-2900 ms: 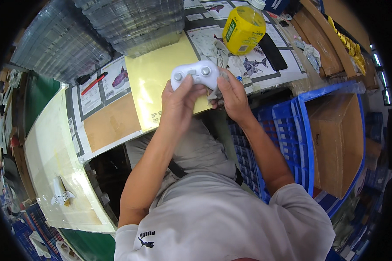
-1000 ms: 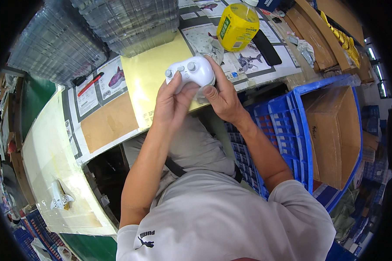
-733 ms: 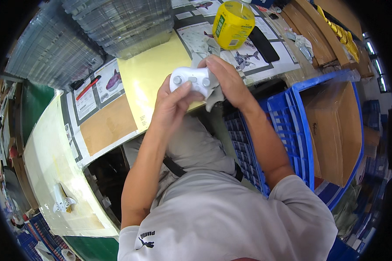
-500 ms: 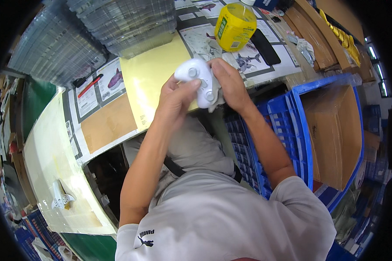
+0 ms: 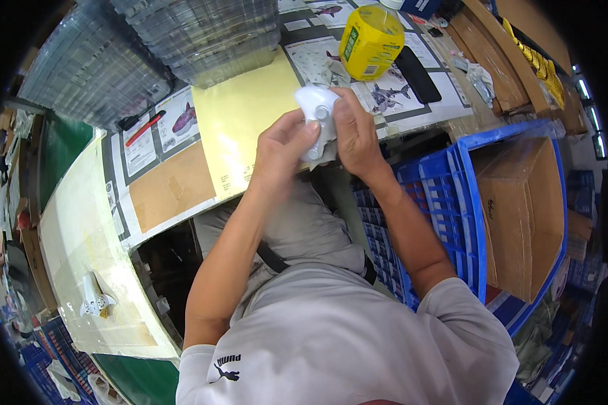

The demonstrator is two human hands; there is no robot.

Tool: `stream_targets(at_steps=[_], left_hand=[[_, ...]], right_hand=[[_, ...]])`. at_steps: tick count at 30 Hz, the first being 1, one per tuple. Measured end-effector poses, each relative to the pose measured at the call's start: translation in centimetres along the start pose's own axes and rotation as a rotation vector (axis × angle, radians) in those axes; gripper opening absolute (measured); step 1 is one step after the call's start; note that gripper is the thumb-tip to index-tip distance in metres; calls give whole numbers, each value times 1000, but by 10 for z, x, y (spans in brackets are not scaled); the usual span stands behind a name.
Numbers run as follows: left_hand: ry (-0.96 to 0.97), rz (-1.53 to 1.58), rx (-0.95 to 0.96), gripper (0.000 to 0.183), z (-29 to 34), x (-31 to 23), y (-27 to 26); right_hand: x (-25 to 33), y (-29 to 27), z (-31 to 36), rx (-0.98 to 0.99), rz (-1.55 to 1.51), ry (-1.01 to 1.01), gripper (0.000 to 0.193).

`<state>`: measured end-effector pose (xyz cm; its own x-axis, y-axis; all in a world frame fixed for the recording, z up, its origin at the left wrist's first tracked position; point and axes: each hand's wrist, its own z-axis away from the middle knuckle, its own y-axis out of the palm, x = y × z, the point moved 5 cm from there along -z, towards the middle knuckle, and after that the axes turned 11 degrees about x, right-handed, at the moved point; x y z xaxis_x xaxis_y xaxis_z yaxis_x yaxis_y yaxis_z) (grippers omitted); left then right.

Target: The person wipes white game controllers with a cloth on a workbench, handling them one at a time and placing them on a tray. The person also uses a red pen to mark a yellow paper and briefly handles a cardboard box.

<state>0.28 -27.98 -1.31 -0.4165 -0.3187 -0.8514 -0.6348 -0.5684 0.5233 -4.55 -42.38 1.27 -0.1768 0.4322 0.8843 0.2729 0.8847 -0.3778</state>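
A white remote controller (image 5: 315, 100) with two round thumb sticks is held up over the table's front edge, tilted on its side. My left hand (image 5: 281, 143) is closed on its left side, with the thumb pressed on its face near the lower stick. Gripping the other side is my right hand (image 5: 359, 137). A crumpled pale cloth (image 5: 329, 152) shows beneath the controller, between it and my right hand. The fingers behind the controller are hidden.
Stacked clear plastic trays (image 5: 216, 47) stand at the back left, beside yellow paper (image 5: 243, 101) and a red pen (image 5: 145, 128). A yellow bottle (image 5: 371, 44) and a black phone (image 5: 417, 75) lie beyond my hands. At right is a blue crate (image 5: 476, 223) with a cardboard box (image 5: 520, 209).
The controller has turned in my hands and now stands more upright and narrower in view. My left hand has shifted a little to the right along with it.
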Motion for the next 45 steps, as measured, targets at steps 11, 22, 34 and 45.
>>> stream_targets(at_steps=[11,22,34,45], left_hand=[[-140,-843,189,61,-8,-35,5],[298,-1334,7,69,12,-40,22],[445,-1342,-52,65,10,-38,12],[-85,379,142,56,-3,-16,-14]], right_hand=[[1,-22,-18,440,-47,-48,34],[-2,-29,-24,195,0,-5,28],[-28,-41,-24,76,-283,208,32],[-17,-48,-15,24,-484,188,36]])
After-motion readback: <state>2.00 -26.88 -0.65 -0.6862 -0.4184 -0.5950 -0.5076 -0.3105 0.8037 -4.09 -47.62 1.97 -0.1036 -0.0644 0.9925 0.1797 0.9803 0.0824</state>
